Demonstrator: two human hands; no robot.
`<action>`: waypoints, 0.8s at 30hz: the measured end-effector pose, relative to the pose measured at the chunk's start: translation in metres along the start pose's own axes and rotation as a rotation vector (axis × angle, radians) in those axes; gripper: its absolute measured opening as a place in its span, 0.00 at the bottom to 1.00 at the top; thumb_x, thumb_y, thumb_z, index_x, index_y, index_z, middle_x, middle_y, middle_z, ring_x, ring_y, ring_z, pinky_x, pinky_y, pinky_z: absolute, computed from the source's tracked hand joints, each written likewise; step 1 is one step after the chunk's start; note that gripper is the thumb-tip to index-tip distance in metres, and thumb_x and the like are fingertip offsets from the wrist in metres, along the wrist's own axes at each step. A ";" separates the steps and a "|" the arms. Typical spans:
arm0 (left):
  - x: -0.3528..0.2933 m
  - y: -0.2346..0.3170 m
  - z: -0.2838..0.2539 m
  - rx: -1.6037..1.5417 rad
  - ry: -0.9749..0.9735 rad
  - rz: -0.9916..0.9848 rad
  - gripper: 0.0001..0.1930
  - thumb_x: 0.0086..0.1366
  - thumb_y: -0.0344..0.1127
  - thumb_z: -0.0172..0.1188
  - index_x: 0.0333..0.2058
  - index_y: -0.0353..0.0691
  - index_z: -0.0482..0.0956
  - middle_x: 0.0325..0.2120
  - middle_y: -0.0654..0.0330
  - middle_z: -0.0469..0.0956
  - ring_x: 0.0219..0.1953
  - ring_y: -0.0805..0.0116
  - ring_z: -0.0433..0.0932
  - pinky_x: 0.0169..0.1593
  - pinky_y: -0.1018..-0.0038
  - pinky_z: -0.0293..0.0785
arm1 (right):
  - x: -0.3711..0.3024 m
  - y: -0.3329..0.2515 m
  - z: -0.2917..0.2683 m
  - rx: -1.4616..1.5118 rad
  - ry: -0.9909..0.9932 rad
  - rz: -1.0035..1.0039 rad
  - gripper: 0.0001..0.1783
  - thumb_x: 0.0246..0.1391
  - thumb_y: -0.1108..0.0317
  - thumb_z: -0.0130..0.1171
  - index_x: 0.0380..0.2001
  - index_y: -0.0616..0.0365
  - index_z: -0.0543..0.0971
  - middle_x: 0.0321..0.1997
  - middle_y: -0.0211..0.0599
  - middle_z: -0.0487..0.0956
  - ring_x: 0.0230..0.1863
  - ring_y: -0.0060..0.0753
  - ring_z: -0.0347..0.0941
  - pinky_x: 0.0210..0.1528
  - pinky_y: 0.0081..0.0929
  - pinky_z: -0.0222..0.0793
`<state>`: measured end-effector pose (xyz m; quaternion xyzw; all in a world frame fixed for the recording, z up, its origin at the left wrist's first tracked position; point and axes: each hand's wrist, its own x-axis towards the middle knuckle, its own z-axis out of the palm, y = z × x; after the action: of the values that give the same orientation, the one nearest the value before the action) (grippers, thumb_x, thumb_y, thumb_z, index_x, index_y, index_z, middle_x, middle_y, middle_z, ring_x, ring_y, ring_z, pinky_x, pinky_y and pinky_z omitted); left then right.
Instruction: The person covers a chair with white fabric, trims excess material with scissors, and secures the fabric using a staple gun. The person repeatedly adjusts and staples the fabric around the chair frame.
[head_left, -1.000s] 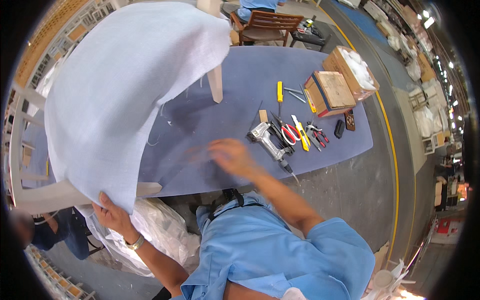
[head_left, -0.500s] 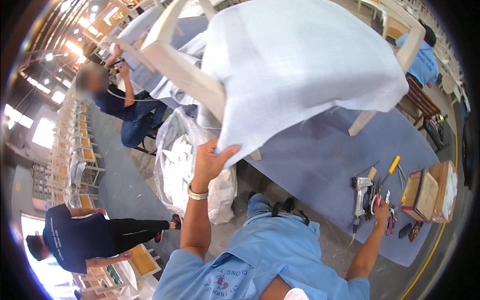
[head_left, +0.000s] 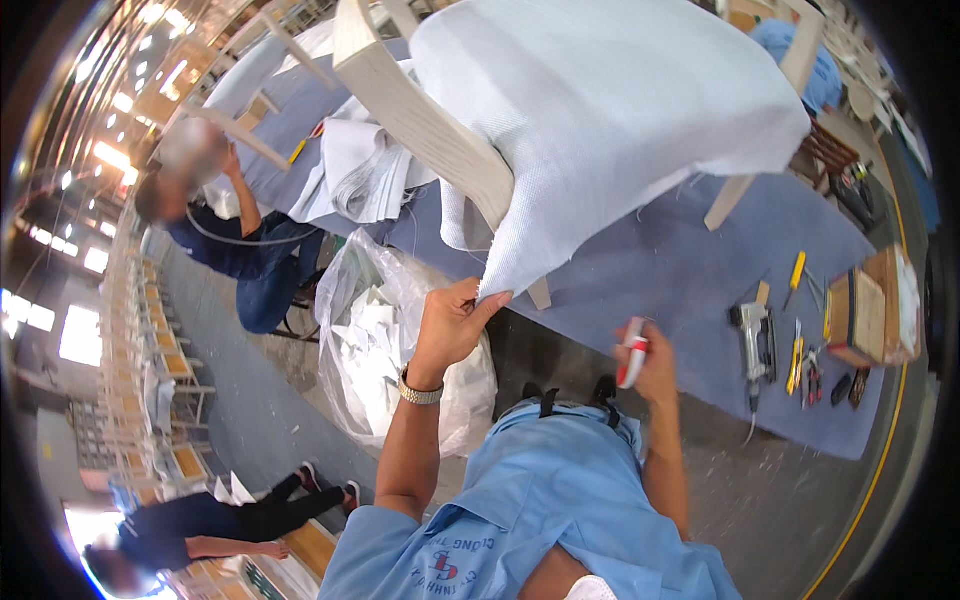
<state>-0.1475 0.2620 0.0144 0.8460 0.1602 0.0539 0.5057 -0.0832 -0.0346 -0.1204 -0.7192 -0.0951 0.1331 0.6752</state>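
Observation:
My left hand (head_left: 452, 325) pinches the hanging corner of a pale grey-white woven fabric (head_left: 600, 110). This fabric drapes over the seat of a light wooden chair frame (head_left: 425, 120) on the table, beside one of its legs. Lower right of that corner, over the table's near edge, my right hand (head_left: 657, 368) is closed around red-and-white scissors (head_left: 632, 352), blurred by motion. Its fingers partly hide them.
On the blue-grey table (head_left: 640, 270) lie a nail gun (head_left: 755, 340), a yellow cutter (head_left: 795, 362), pliers (head_left: 813, 380) and boxes (head_left: 868, 310). A plastic bag of white scraps (head_left: 385, 345) stands near my left arm. One co-worker (head_left: 235, 240) sits at left; another (head_left: 240, 530) walks lower left.
My right hand has lifted the scissors off the tools' spot on the table and brought them left, toward the fabric. My left hand still holds the corner, now pulled more to a point.

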 end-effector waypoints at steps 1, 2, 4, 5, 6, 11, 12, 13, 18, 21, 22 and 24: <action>-0.001 0.003 -0.002 -0.031 -0.024 -0.047 0.10 0.65 0.34 0.67 0.38 0.32 0.85 0.26 0.64 0.81 0.27 0.81 0.77 0.30 0.82 0.69 | -0.003 -0.006 0.029 -0.006 -0.057 -0.041 0.25 0.44 0.64 0.77 0.44 0.60 0.78 0.34 0.32 0.80 0.34 0.22 0.76 0.38 0.27 0.74; -0.001 0.005 -0.003 -0.057 -0.047 -0.094 0.10 0.66 0.34 0.67 0.38 0.32 0.85 0.26 0.63 0.82 0.27 0.80 0.78 0.31 0.82 0.71 | -0.007 -0.010 0.050 -0.066 -0.130 -0.079 0.26 0.44 0.62 0.77 0.44 0.60 0.78 0.34 0.34 0.79 0.33 0.25 0.75 0.38 0.28 0.73; 0.004 -0.015 0.005 -0.250 -0.056 0.042 0.11 0.66 0.34 0.66 0.40 0.30 0.83 0.28 0.60 0.83 0.29 0.77 0.80 0.34 0.80 0.75 | -0.013 -0.018 0.080 -0.166 -0.182 -0.146 0.28 0.44 0.58 0.77 0.45 0.60 0.77 0.34 0.38 0.78 0.32 0.32 0.74 0.38 0.31 0.72; 0.005 -0.025 0.007 -0.347 -0.057 0.104 0.12 0.67 0.34 0.66 0.40 0.29 0.83 0.29 0.59 0.83 0.30 0.75 0.81 0.35 0.80 0.77 | -0.016 -0.024 0.092 -0.206 -0.165 -0.174 0.29 0.44 0.56 0.76 0.45 0.60 0.77 0.34 0.39 0.77 0.32 0.35 0.73 0.38 0.32 0.71; 0.006 -0.028 0.006 -0.367 -0.083 0.108 0.12 0.67 0.34 0.66 0.41 0.29 0.82 0.30 0.58 0.84 0.30 0.74 0.82 0.37 0.79 0.78 | -0.021 -0.027 0.098 -0.250 -0.146 -0.200 0.29 0.45 0.55 0.76 0.45 0.61 0.77 0.34 0.41 0.77 0.32 0.38 0.73 0.38 0.33 0.70; 0.013 -0.034 0.002 -0.388 -0.214 0.116 0.11 0.67 0.33 0.65 0.41 0.29 0.81 0.34 0.54 0.84 0.31 0.72 0.83 0.40 0.76 0.80 | -0.040 -0.008 0.118 -0.168 -0.122 -0.094 0.30 0.47 0.52 0.73 0.46 0.62 0.76 0.35 0.41 0.75 0.33 0.39 0.69 0.39 0.33 0.68; 0.015 -0.033 0.001 -0.397 -0.236 0.112 0.11 0.67 0.33 0.65 0.41 0.29 0.81 0.33 0.55 0.84 0.31 0.73 0.83 0.39 0.76 0.80 | -0.043 -0.007 0.121 -0.134 -0.123 -0.086 0.30 0.48 0.52 0.73 0.44 0.62 0.75 0.35 0.39 0.74 0.33 0.34 0.68 0.39 0.31 0.68; 0.017 -0.032 0.000 -0.407 -0.257 0.108 0.11 0.67 0.33 0.65 0.41 0.29 0.81 0.32 0.56 0.84 0.31 0.73 0.83 0.38 0.77 0.80 | -0.043 -0.008 0.123 -0.100 -0.125 -0.080 0.29 0.49 0.51 0.73 0.43 0.62 0.75 0.35 0.37 0.73 0.33 0.30 0.67 0.39 0.29 0.67; 0.016 -0.029 -0.003 -0.444 -0.339 0.045 0.11 0.66 0.34 0.66 0.41 0.30 0.82 0.31 0.54 0.84 0.28 0.73 0.81 0.36 0.77 0.78 | -0.031 -0.023 0.128 -0.158 -0.069 -0.158 0.34 0.46 0.51 0.74 0.49 0.63 0.75 0.40 0.43 0.76 0.39 0.41 0.73 0.43 0.34 0.70; 0.022 -0.040 -0.002 -0.518 -0.388 0.060 0.11 0.65 0.33 0.66 0.40 0.30 0.82 0.30 0.54 0.84 0.26 0.74 0.80 0.35 0.77 0.77 | -0.025 -0.039 0.127 -0.205 -0.055 -0.159 0.37 0.45 0.51 0.76 0.51 0.63 0.74 0.44 0.46 0.78 0.43 0.46 0.76 0.45 0.37 0.72; 0.021 -0.041 0.000 -0.523 -0.398 0.060 0.10 0.65 0.33 0.66 0.40 0.30 0.81 0.29 0.54 0.84 0.26 0.74 0.80 0.34 0.77 0.77 | -0.024 -0.044 0.127 -0.218 -0.053 -0.159 0.37 0.44 0.51 0.76 0.52 0.63 0.74 0.45 0.46 0.78 0.43 0.46 0.76 0.45 0.37 0.72; 0.021 -0.042 0.002 -0.556 -0.412 0.062 0.10 0.66 0.32 0.66 0.39 0.31 0.81 0.29 0.54 0.84 0.26 0.73 0.80 0.34 0.77 0.77 | -0.021 -0.050 0.129 -0.266 0.007 -0.211 0.35 0.44 0.52 0.77 0.49 0.63 0.76 0.43 0.45 0.78 0.41 0.44 0.76 0.42 0.36 0.72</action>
<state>-0.1362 0.2853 -0.0245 0.6733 0.0083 -0.0610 0.7368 -0.1417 0.0841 -0.0760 -0.7888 -0.1844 0.0450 0.5846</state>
